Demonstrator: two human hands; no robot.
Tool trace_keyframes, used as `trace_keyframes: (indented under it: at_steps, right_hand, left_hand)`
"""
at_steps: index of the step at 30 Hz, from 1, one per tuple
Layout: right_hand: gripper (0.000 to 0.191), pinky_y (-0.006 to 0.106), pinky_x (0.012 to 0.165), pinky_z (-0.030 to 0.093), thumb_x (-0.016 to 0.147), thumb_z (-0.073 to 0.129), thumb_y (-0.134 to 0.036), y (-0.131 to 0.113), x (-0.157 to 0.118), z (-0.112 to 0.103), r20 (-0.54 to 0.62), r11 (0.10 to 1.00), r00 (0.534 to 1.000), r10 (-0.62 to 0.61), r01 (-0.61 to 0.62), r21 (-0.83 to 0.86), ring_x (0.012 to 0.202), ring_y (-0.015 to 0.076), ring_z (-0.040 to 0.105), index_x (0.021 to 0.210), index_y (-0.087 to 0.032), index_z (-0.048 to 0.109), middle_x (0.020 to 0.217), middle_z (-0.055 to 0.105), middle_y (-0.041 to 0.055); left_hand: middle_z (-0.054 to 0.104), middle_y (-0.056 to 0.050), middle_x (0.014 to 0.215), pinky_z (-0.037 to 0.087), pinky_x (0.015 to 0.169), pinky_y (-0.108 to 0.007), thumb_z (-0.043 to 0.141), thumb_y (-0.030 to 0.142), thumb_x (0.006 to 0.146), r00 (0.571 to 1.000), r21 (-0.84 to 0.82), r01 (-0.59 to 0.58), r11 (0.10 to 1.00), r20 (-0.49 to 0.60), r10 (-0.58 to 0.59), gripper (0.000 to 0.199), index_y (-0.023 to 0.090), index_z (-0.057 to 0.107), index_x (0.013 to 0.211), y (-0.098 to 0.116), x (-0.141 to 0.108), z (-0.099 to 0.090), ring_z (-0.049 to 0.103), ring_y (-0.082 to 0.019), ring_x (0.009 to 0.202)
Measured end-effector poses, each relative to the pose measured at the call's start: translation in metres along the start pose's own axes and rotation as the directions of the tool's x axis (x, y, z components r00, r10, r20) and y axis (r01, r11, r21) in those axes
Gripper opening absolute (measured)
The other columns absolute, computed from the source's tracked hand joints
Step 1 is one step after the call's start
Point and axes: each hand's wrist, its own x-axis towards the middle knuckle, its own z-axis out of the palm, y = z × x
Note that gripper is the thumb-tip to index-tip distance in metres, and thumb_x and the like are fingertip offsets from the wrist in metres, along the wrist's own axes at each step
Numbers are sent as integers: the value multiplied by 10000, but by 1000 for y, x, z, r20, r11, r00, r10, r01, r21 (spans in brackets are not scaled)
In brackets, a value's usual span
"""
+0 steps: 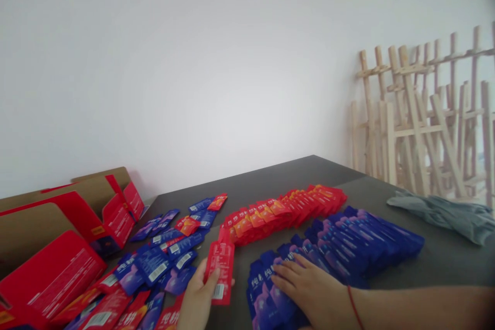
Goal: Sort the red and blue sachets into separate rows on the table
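Observation:
My left hand [201,289] grips a red sachet [220,268], thumb on its face, with the barcode end toward me. The sachet's top comes up against the near end of a row of overlapping red sachets [266,216]. My right hand [309,286] lies with fingers spread on the near end of a row of overlapping blue sachets [348,240]. A red cord circles that wrist. Left of my left hand is a loose, mixed pile of blue sachets [152,265] and red sachets [106,312], lying at various angles.
Open red cardboard boxes [50,278] stand at the left, beside the loose pile. A crumpled grey cloth or bag [441,211] lies at the right of the dark table [286,170]. Wooden easels [410,124] lean by the white wall behind the table's right side.

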Motion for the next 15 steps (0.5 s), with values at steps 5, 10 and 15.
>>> trace_keyframes:
  at_steps: [5, 10, 15]
  right_hand:
    - [819, 599, 1074, 360, 804, 632, -569, -8, -1, -2, -12, 998, 999, -31, 31, -46, 1324, 440, 441, 1458, -111, 448, 1467, 429, 260]
    - [677, 525, 1068, 375, 876, 571, -566, -23, 52, -43, -81, 987, 993, 89, -77, 144, 1238, 383, 537, 1386, -122, 533, 1377, 563, 208]
    - [279, 274, 730, 544, 880, 628, -397, -34, 149, -21, 75, 798, 993, 96, -122, 590, 843, 208, 699, 1067, -199, 690, 950, 748, 19]
  left_hand:
    - [763, -54, 874, 570, 618, -319, 844, 551, 578, 999, -247, 47, 968, -11, -51, 687, 172, 623, 1106, 5, -6, 5, 741, -279, 786]
    - [767, -49, 873, 574, 675, -306, 885, 522, 519, 997, -395, 55, 917, -27, -72, 654, 176, 662, 1027, 10, -10, 20, 736, -267, 833]
    - [770, -30, 881, 590, 740, -354, 825, 562, 570, 984, -438, 53, 897, -127, -121, 755, 224, 609, 1210, -11, 11, 17, 733, -278, 855]
